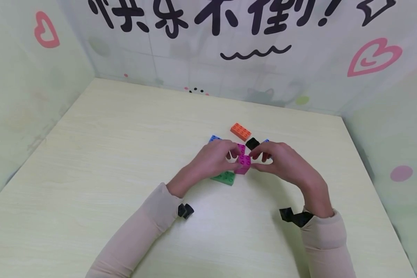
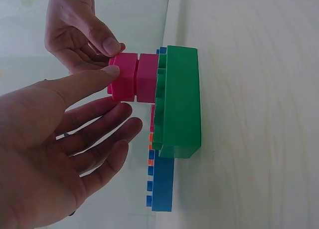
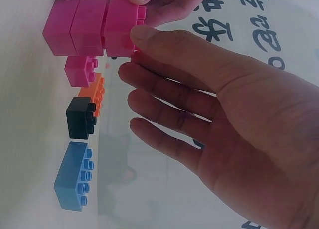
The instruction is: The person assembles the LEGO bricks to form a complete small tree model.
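Observation:
A short stack of pink bricks stands between the two hands, studs upward. Three pink bricks show one above another in the right wrist view, with a thin gap under the top brick. My left hand pinches that top brick from the left, its thumb on the near side. From the right, my right hand holds the same brick, thumb tip at its near edge. Both hands' other fingers are loosely bent beside the stack. A green brick lies just left of the stack, partly under the left hand in the head view.
Behind the stack lie another pink brick, an orange brick and a black brick. One blue brick shows behind the left hand, another blue brick near the right hand. Printed cloth walls border the table.

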### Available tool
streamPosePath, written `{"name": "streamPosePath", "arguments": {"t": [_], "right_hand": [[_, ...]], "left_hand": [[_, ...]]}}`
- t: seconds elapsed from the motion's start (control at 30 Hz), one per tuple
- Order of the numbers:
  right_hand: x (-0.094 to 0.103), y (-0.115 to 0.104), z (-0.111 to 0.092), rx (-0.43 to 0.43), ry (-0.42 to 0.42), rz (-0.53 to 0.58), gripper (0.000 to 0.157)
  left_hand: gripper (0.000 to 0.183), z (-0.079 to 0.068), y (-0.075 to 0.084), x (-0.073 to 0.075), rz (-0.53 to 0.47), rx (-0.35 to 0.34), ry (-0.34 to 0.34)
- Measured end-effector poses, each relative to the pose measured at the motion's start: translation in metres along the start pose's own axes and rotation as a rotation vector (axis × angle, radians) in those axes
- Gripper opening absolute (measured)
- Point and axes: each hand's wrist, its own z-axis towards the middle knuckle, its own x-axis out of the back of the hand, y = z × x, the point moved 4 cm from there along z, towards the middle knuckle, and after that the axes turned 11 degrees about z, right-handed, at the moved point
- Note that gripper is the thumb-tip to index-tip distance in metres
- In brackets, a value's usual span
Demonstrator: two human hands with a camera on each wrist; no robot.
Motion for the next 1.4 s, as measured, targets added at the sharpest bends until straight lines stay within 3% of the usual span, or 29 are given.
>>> {"name": "streamPosePath", "arguments": {"t": [0.43,0.83,1.07,1.27,1.4], "right_hand": [[-0.002,0.004,0.001,-0.016,-0.003,0.073,0.026],[-0.002,-0.002,0.001,-0.028,-0.001,0.015,0.025],[-0.007,-0.001,0.001,-0.026,-0.012,-0.036,0.035],[-0.011,0.000,0.005,-0.015,-0.023,-0.041,0.030],[-0.012,0.000,0.006,-0.016,-0.029,-0.044,0.029]], "left_hand": [[0.026,-0.001,0.003,-0.002,0.025,0.012,0.018],[0.024,-0.003,0.005,0.001,0.029,0.012,0.012],[0.025,-0.002,0.004,0.000,0.042,0.004,0.004],[0.029,-0.005,0.005,0.007,0.185,0.004,-0.054],[0.027,-0.012,0.008,0.012,0.252,-0.009,-0.162]]}}
